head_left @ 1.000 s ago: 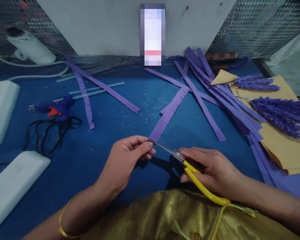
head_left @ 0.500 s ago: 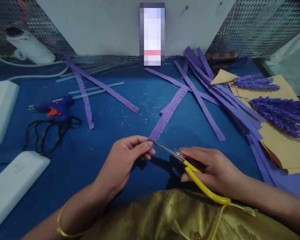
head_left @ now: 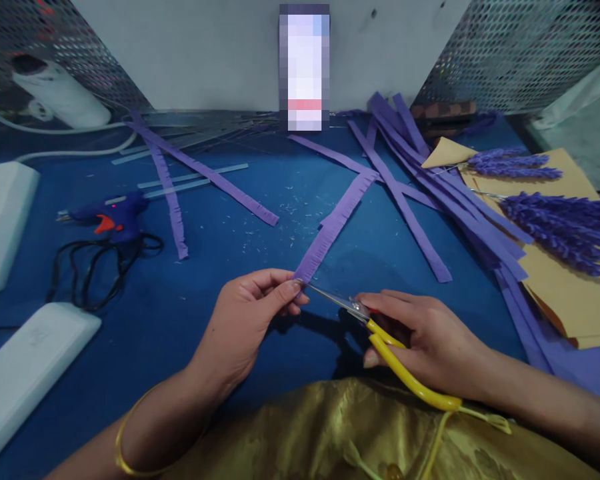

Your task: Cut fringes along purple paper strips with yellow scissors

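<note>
My left hand [head_left: 260,313] pinches the near end of a purple paper strip [head_left: 325,233] between thumb and fingers. Fine cuts fringe one edge of this strip, which runs away from me across the table. My right hand [head_left: 420,327] is closed around a pair of scissors [head_left: 410,380] with yellow handles. Their thin metal blades point left, and the tips touch or nearly touch the strip beside my left thumb. Two more fringed purple strips [head_left: 240,197] lie left of centre, while uncut-looking purple strips [head_left: 445,187] are heaped at the right.
A blue glue gun [head_left: 125,217] with a coiled black cord lies left, near white boxy power units [head_left: 35,373]. Lavender-like purple sprigs [head_left: 560,223] rest on tan paper [head_left: 555,300] at right. A blurred-out phone-like screen [head_left: 304,73] stands against the back panel. Tiny paper scraps dot the blue table [head_left: 220,253].
My left hand has shifted slightly left, drawing the strip's near end with it. The scissors stay almost in the same place, their tips now at the strip's right edge.
</note>
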Demonstrator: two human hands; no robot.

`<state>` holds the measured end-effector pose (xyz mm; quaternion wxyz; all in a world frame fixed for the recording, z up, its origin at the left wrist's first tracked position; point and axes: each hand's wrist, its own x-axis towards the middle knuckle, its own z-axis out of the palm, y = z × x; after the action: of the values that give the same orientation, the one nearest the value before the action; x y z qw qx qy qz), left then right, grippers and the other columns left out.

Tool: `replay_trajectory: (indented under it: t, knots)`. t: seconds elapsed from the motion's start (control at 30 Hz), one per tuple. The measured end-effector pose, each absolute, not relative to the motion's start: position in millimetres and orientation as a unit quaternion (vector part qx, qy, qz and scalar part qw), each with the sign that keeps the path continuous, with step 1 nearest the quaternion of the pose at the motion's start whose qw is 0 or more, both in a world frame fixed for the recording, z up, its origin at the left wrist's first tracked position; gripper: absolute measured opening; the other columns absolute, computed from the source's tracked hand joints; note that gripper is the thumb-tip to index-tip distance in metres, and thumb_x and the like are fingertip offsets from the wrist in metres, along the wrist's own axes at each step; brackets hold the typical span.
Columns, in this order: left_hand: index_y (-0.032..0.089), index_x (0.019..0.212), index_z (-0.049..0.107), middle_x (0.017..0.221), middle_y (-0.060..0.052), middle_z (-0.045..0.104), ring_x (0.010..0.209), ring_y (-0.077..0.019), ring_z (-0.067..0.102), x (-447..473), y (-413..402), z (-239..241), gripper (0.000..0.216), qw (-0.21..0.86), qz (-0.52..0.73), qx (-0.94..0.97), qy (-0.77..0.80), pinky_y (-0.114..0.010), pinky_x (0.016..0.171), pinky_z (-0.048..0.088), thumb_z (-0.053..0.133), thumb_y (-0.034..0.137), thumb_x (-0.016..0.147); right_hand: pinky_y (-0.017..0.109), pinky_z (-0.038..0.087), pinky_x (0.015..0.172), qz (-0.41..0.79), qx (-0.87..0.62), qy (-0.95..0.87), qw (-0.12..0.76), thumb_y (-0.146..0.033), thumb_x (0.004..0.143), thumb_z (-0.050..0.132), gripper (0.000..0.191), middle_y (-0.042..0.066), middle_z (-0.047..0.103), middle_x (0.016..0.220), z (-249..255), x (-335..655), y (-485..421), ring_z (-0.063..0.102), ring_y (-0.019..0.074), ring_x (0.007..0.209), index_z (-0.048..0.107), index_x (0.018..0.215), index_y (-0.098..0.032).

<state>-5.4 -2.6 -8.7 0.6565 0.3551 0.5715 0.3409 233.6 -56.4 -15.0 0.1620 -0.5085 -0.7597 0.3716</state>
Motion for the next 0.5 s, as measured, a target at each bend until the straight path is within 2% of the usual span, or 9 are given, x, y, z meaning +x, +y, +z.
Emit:
replay_trajectory:
  t: [0.5]
  knots:
    - [0.019, 0.076, 0.078, 0.067, 0.0, 0.074, 0.058, -0.0086, 0.059, -4.7, -4.8, -12.1, 0.011, 0.656, 0.338, 0.363, 0.568, -0.019, 0.059, 0.046, 0.08, 0.03, 0.075, 0.026, 0.04, 0.059, 0.397, -0.49, -0.758, 0.166, -0.06, 0.094, 0.057, 0.048, 0.003, 0.064, 0.077, -13.1, 233.8, -55.2, 0.057, 0.0167, 0.065, 0.067, 0.112, -0.016]
